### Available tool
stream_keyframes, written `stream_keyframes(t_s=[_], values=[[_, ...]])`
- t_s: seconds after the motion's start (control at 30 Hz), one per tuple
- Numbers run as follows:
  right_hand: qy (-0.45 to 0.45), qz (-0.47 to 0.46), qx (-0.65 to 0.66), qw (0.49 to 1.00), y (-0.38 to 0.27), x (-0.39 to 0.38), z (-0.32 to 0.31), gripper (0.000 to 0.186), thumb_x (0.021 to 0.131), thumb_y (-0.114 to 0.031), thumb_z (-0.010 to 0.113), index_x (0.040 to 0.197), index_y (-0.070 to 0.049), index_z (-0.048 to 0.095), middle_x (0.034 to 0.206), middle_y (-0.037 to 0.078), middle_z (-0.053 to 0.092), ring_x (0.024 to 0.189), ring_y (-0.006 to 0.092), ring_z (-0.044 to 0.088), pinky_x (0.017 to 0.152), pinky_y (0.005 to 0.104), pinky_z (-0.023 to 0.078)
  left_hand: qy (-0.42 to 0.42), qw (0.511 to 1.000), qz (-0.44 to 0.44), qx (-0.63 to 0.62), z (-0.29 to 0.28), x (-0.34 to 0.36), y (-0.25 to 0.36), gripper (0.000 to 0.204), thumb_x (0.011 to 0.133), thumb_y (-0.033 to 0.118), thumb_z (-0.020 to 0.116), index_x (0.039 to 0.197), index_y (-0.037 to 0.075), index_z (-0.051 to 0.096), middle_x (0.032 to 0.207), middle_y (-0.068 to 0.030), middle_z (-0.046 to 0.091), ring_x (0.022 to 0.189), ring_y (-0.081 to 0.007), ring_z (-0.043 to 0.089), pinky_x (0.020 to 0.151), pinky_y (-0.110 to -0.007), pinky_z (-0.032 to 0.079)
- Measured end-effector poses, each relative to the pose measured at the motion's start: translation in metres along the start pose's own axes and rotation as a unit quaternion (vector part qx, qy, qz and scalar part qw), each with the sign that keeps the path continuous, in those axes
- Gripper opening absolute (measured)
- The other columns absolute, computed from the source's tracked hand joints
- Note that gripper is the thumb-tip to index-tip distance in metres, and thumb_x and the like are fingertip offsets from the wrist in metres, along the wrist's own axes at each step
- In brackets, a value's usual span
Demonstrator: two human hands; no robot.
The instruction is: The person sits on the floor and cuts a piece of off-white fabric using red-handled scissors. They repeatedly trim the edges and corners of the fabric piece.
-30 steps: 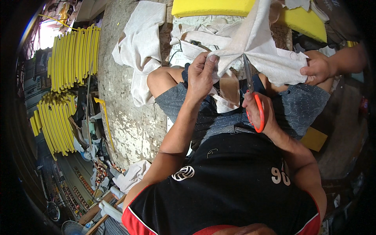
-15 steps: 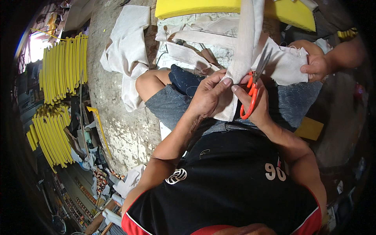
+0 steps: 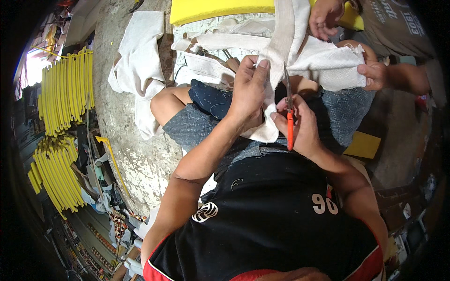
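A long off-white strip of cloth (image 3: 280,42) runs from the top of the view down over my lap. My left hand (image 3: 248,93) is closed on it, thumb on top. My right hand (image 3: 302,124) holds scissors with orange handles (image 3: 290,131), the blades pointing away from me beside the strip. That hand's thumb and fingertips are at the strip's near end (image 3: 267,133); whether they pinch it I cannot tell. To the right, a co-worker's hand (image 3: 374,75) grips a wider white cloth (image 3: 330,70) with a frayed edge. Another hand (image 3: 325,18) hovers above that cloth.
Yellow foam (image 3: 220,11) lies at the far edge of the worn table (image 3: 140,173). White cloth (image 3: 140,61) is heaped on the left, and cut strips (image 3: 229,43) lie beyond my hands. Yellow rods (image 3: 68,93) hang at far left. A yellow piece (image 3: 363,144) sits at right.
My left hand has slid up the strip, away from my right hand. The scissors have turned more upright. A second co-worker's hand has appeared at the top, and the view has shifted slightly.
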State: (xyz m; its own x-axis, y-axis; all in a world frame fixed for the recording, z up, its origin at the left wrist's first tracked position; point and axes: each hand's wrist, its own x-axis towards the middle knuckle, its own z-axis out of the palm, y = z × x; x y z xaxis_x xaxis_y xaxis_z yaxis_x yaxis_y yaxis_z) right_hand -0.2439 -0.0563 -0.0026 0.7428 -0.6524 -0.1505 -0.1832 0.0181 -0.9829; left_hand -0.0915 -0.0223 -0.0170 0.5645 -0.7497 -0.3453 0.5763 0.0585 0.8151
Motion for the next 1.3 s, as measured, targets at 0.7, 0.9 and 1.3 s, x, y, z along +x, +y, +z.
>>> stream_keyframes(t_s=[0.7,0.9,1.3], values=[[-0.114,0.185,0.021,0.976,-0.034,-0.041,-0.043,0.05,0.096,-0.049,0.054,0.085,-0.001,0.063,0.056,-0.001,0.049,0.048,0.0065,0.048,0.045,0.0229,0.039,0.038,0.985,0.164,-0.034,0.009,-0.02,-0.011,0.009,0.103,0.013,0.047,0.107,0.004,0.047,0.081,0.0007,0.057,0.065,-0.0011,0.046,0.054,-0.018,0.037],[-0.105,0.191,0.018,0.976,-0.037,-0.041,-0.039,0.045,0.096,-0.042,0.059,0.077,-0.001,0.059,0.057,-0.002,0.049,0.052,0.0059,0.045,0.048,0.0247,0.037,0.036,0.988,0.151,-0.009,0.006,-0.025,-0.012,0.01,0.103,0.012,0.047,0.108,0.004,0.048,0.083,0.0,0.058,0.067,-0.0015,0.047,0.056,-0.018,0.039],[-0.099,0.199,0.023,0.975,-0.038,-0.043,-0.04,0.043,0.096,-0.038,0.059,0.075,-0.001,0.058,0.06,0.0,0.049,0.058,0.0071,0.045,0.054,0.0269,0.037,0.035,0.985,0.17,-0.015,0.006,-0.025,-0.015,0.011,0.103,0.014,0.048,0.107,0.003,0.049,0.082,0.0012,0.057,0.066,-0.0007,0.045,0.055,-0.018,0.037]])
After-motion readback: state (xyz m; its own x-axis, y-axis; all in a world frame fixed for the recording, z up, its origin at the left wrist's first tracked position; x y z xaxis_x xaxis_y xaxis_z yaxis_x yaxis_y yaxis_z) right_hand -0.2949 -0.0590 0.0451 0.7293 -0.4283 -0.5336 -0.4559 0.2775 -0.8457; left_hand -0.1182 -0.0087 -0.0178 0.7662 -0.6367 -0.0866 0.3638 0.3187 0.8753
